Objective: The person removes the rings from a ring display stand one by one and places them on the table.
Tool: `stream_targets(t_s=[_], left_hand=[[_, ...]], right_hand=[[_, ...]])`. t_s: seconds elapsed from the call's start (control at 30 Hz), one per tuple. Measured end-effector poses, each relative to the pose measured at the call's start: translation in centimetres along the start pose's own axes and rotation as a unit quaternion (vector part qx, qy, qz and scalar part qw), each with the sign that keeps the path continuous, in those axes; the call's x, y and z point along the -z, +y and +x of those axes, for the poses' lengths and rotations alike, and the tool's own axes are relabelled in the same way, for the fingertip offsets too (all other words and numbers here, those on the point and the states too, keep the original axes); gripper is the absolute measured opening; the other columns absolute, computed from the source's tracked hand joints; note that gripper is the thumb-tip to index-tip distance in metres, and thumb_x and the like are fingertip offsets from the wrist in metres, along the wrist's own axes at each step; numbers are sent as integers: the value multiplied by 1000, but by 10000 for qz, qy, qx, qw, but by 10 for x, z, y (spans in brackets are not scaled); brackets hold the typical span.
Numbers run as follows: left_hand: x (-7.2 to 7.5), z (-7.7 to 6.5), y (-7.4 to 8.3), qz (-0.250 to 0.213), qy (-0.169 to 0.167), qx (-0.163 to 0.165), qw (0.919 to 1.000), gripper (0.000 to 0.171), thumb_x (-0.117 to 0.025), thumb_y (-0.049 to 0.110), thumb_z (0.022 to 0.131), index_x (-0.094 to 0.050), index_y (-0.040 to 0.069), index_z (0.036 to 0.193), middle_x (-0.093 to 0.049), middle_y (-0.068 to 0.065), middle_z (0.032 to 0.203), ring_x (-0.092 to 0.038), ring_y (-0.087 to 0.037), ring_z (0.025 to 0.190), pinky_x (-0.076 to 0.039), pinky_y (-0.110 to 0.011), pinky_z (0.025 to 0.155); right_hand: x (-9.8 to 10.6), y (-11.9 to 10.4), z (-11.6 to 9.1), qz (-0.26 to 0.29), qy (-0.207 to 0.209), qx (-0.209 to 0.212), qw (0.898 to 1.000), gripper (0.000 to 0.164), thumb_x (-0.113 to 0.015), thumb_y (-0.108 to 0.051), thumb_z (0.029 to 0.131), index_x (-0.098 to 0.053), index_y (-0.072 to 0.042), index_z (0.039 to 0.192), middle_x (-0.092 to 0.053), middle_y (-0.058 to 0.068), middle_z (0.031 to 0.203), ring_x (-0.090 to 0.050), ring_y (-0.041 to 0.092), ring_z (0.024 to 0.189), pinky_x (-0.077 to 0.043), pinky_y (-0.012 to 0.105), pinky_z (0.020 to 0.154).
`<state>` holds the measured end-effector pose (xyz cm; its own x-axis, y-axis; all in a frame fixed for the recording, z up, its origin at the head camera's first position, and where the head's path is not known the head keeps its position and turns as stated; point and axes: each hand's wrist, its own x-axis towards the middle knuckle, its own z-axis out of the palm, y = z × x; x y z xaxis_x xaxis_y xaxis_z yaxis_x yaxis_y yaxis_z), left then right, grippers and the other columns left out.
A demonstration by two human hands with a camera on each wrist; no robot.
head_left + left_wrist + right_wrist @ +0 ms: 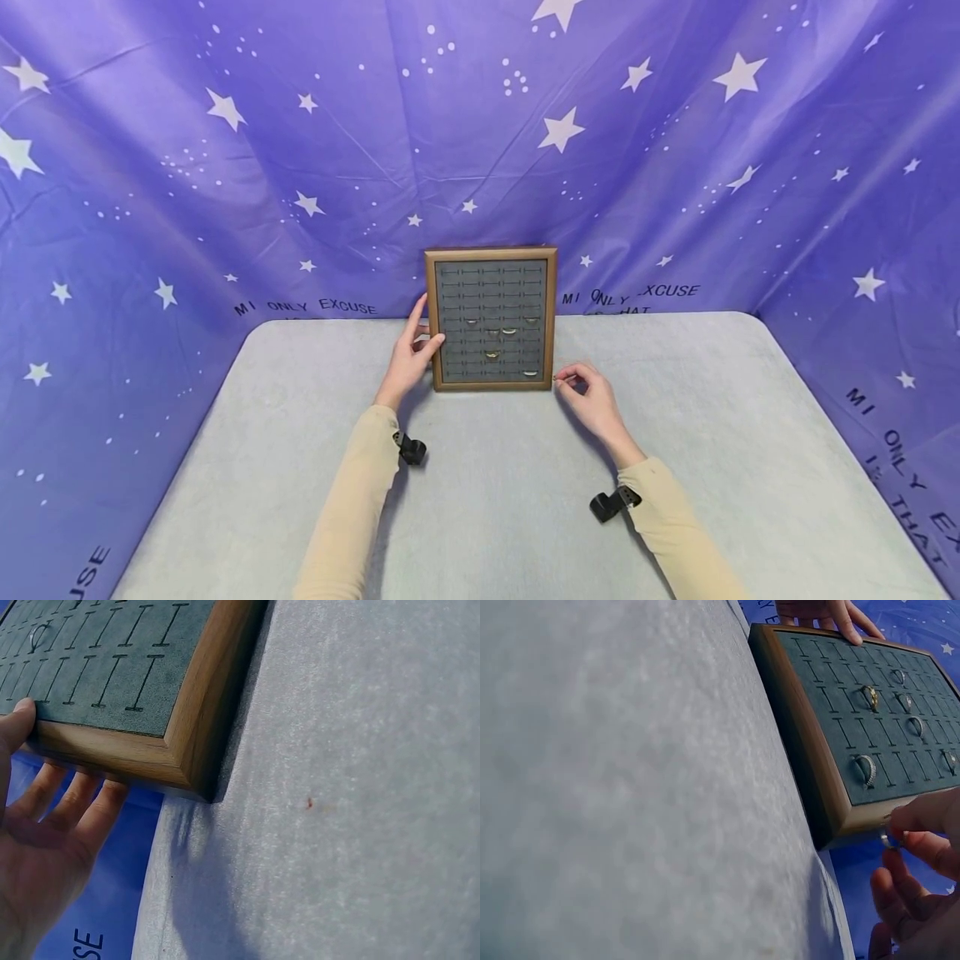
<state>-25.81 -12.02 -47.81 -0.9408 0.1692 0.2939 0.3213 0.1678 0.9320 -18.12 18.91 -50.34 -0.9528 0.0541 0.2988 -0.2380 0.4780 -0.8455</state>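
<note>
A ring display case (pixel 491 271) with a wooden frame and grey-green slotted padding stands upright at the table's back. My left hand (pixel 408 360) grips its left side, thumb over the front edge and the other fingers behind, as the left wrist view also shows. Beside the lower right corner, my right hand (pixel 594 403) pinches a small silver-coloured ring (pixel 887 839) between thumb and fingertips. Several rings sit in the slots, among them a gold ring (pixel 869 697) and a silver ring (pixel 865 771) in the slot nearest the bottom right corner.
The pale grey table (pixel 495 500) spreads in front of the case. Behind and beside it hangs a purple cloth (pixel 480 125) with white stars and lettering. A black wrist camera (pixel 411 450) sits on the left sleeve, another camera (pixel 611 504) on the right.
</note>
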Motion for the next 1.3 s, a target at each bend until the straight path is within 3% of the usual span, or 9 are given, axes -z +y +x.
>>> stream_targets(t_s=[0.1,0.33,0.4,0.5,0.57,0.73,0.87,1.03,1.3], left_hand=[[-1,2,-10,-37,58,60,10000,73,-62,11,95,-24,25,155,-56,-24,106,-57,-26,87,-49,-26,63],[0,2,-10,6,61,97,9999,72,-62,14,96,-25,32,154,-56,-16,102,-57,-21,81,-51,-33,64],[1,0,0,-32,6,111,9999,72,-62,12,96,-25,28,155,-56,-20,102,-58,-24,81,-53,-40,66],[2,-4,16,-14,-92,94,9999,71,-61,8,96,-23,18,155,-57,-24,102,-58,-26,83,-53,-41,68],[3,-4,18,-7,-120,131,9998,72,-60,4,95,-21,13,155,-56,-26,103,-58,-30,83,-53,-40,68],[2,2,-8,25,-28,138,9999,74,-62,10,95,-22,21,156,-56,-21,104,-59,-25,79,-52,-31,63],[1,2,-9,21,6,180,9998,74,-63,13,95,-23,29,155,-56,-17,102,-59,-19,76,-51,-29,62],[2,2,-8,31,19,122,9999,73,-63,12,95,-24,29,155,-56,-16,99,-59,-16,68,-51,-27,59],[1,2,-8,-8,12,65,10000,73,-64,12,95,-25,29,154,-57,-16,99,-59,-18,70,-50,-24,59]], right_hand=[[4,3,-3,-87,-34,-19,10000,7,-68,4,81,-68,2,88,-64,13,91,-57,24,80,-47,33,76],[14,8,-7,-264,-96,-246,9993,7,-70,3,81,-68,0,88,-65,12,90,-57,22,80,-47,35,76],[17,9,-7,-299,-131,-327,9989,7,-71,1,81,-68,0,87,-65,11,88,-56,23,80,-46,34,75],[21,12,-8,-374,-208,-483,9979,10,-72,1,79,-69,0,88,-65,11,86,-55,24,80,-44,32,75],[23,14,-8,-455,-270,-559,9970,11,-72,1,79,-69,0,89,-65,11,84,-55,24,80,-44,32,74],[28,19,-8,-651,-356,-600,9954,12,-73,1,78,-68,1,88,-66,11,84,-56,24,81,-45,34,75],[30,21,-8,-752,-434,-555,9947,11,-74,1,78,-67,1,87,-66,12,84,-57,27,83,-45,38,77],[31,21,-8,-799,-500,-615,9936,12,-74,0,79,-67,2,89,-66,13,86,-58,31,86,-45,41,80],[34,22,-10,-857,-568,-553,9932,18,-75,0,78,-67,1,94,-67,13,89,-61,30,87,-46,42,82]])
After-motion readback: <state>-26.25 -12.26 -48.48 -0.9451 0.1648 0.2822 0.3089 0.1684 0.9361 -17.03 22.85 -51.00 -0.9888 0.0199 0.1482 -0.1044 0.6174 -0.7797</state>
